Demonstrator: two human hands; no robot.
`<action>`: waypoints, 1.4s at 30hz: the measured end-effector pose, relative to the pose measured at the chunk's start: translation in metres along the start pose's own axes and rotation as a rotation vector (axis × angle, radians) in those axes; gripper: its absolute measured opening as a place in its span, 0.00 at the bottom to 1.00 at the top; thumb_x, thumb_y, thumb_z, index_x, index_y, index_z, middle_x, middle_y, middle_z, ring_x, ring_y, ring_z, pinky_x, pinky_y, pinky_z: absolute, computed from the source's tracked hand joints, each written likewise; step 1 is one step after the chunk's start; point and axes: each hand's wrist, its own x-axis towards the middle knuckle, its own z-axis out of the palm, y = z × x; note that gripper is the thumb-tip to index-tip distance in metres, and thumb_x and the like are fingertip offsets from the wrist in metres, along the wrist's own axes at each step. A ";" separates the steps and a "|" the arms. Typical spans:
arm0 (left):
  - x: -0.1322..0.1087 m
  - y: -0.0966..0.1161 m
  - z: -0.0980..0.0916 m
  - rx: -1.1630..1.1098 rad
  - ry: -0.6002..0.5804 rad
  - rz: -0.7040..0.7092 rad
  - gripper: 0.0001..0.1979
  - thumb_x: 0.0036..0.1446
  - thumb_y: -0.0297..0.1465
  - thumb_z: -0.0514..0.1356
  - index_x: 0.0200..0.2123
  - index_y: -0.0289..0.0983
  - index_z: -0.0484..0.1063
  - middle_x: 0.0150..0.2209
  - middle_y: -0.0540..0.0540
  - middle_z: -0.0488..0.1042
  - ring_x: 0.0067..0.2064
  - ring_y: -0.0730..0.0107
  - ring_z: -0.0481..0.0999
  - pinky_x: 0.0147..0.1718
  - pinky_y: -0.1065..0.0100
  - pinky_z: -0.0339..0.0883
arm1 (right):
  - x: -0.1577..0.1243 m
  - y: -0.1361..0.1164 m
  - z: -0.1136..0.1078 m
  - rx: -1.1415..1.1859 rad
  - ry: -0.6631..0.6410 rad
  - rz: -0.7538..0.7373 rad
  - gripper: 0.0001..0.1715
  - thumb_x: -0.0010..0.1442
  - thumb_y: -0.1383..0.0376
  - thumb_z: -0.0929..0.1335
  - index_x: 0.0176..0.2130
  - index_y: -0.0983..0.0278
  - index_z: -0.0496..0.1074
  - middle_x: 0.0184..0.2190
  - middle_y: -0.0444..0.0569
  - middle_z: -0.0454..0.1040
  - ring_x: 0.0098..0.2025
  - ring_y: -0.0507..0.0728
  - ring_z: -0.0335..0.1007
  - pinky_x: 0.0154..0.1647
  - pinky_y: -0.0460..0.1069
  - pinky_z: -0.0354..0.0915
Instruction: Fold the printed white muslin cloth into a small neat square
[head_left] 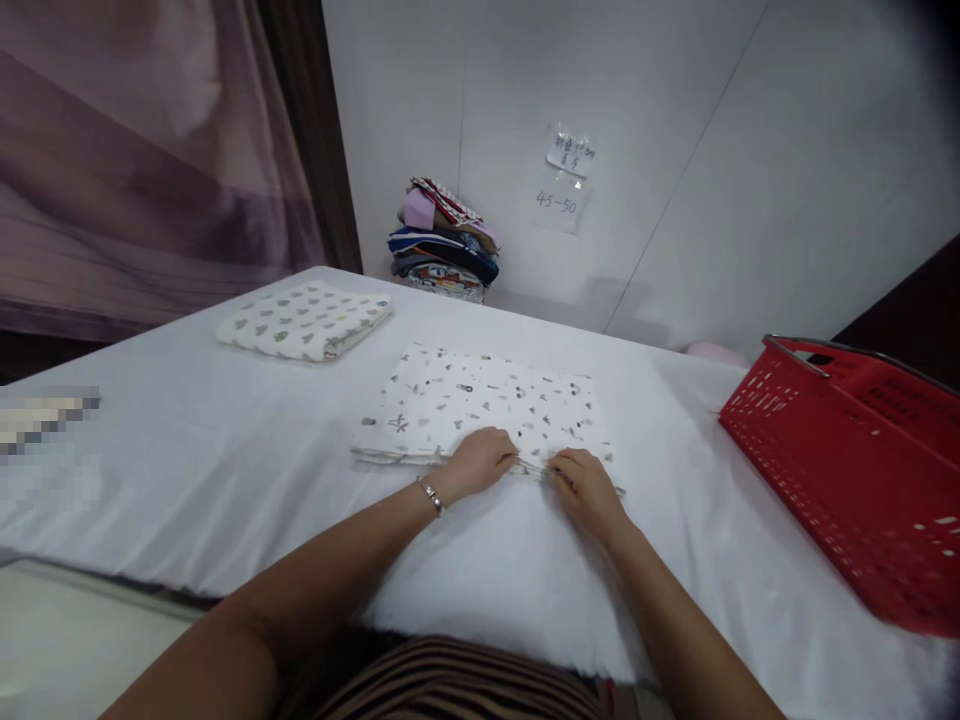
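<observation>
Cloth (487,405), printed and folded flat, lay mid-frame on the counter (225,470). The left hand (480,462) and right hand (589,485), fingers curled and nearly touching, pinched its near edge. Squaring that edge seemed the step in hand; the next move would need the layers held even. A folded piece (304,320) lay upper left, a basket (862,470) at right.

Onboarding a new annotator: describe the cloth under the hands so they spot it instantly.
On the white-covered table, look at the middle, left of the red basket. There lies a flat white cloth with small scattered prints, left hand and right hand on its near edge. Unlike the thick folded cloth at the far left, it is spread thin and wide.
</observation>
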 end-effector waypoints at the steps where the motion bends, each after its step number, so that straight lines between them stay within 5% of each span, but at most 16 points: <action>1: -0.001 0.000 0.001 -0.004 0.012 -0.001 0.11 0.61 0.31 0.54 0.29 0.37 0.73 0.31 0.48 0.73 0.36 0.68 0.69 0.34 0.68 0.61 | 0.005 -0.002 -0.001 -0.016 -0.025 -0.017 0.11 0.62 0.68 0.62 0.40 0.62 0.73 0.40 0.50 0.73 0.42 0.58 0.65 0.44 0.53 0.60; 5: -0.005 -0.003 0.006 0.006 0.048 0.008 0.13 0.63 0.31 0.52 0.30 0.37 0.73 0.31 0.48 0.72 0.35 0.68 0.68 0.34 0.67 0.60 | 0.020 -0.008 0.004 -0.037 -0.104 -0.018 0.11 0.62 0.68 0.62 0.35 0.61 0.74 0.34 0.48 0.74 0.37 0.56 0.66 0.41 0.51 0.60; 14: -0.005 -0.009 0.015 0.015 0.091 0.021 0.13 0.64 0.32 0.51 0.31 0.37 0.72 0.31 0.48 0.71 0.36 0.69 0.68 0.36 0.67 0.60 | 0.012 -0.007 0.020 0.055 0.006 -0.034 0.10 0.62 0.66 0.63 0.42 0.61 0.72 0.38 0.50 0.72 0.40 0.57 0.65 0.42 0.53 0.62; 20: -0.007 -0.004 0.015 0.017 0.151 0.070 0.09 0.60 0.23 0.51 0.38 0.38 0.70 0.42 0.47 0.70 0.42 0.68 0.67 0.40 0.66 0.61 | 0.014 -0.006 0.023 0.084 0.022 -0.026 0.12 0.63 0.69 0.60 0.40 0.62 0.72 0.36 0.51 0.72 0.40 0.58 0.65 0.41 0.53 0.62; 24: -0.010 0.003 0.014 0.113 0.116 0.141 0.11 0.57 0.20 0.51 0.34 0.38 0.71 0.46 0.46 0.69 0.46 0.66 0.66 0.41 0.64 0.60 | 0.014 -0.006 0.025 0.094 0.042 -0.026 0.12 0.63 0.69 0.60 0.38 0.62 0.72 0.35 0.50 0.72 0.38 0.57 0.65 0.40 0.52 0.63; 33: -0.008 0.007 0.013 0.194 0.059 0.092 0.04 0.59 0.29 0.58 0.37 0.39 0.73 0.42 0.46 0.70 0.46 0.63 0.66 0.43 0.61 0.58 | 0.016 -0.005 0.025 0.102 0.051 -0.020 0.12 0.63 0.69 0.60 0.37 0.62 0.72 0.34 0.50 0.72 0.38 0.58 0.65 0.40 0.53 0.62; 42: -0.006 0.012 0.017 0.298 0.034 0.111 0.10 0.61 0.21 0.50 0.32 0.35 0.69 0.40 0.44 0.69 0.43 0.63 0.65 0.40 0.62 0.59 | 0.016 -0.008 0.023 0.112 0.052 -0.017 0.12 0.63 0.68 0.60 0.37 0.63 0.72 0.34 0.50 0.72 0.38 0.57 0.65 0.40 0.52 0.63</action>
